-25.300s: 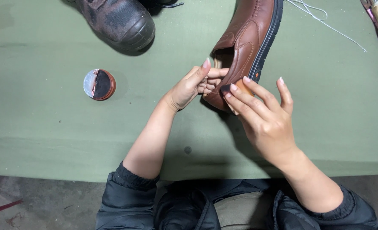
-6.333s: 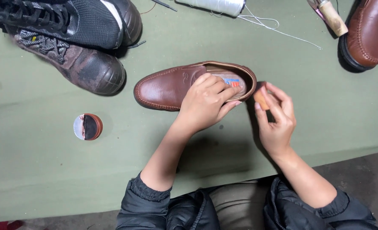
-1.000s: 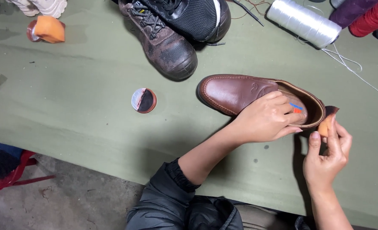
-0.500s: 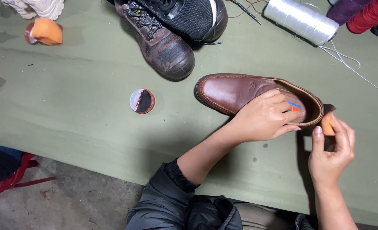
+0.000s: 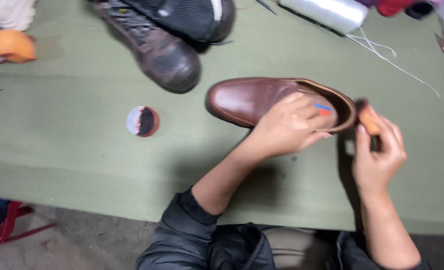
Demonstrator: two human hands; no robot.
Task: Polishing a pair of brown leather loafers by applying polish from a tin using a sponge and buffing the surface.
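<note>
While the left hand (image 5: 289,127) grips the brown shoe (image 5: 277,102) near the surface's middle, the right hand (image 5: 377,157) pinching the small orange pad (image 5: 368,117) at its heel should press lightly and evenly.

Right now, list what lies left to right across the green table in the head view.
orange sponge → round polish tin → worn dark boot → brown leather shoe → left hand → right hand
</note>
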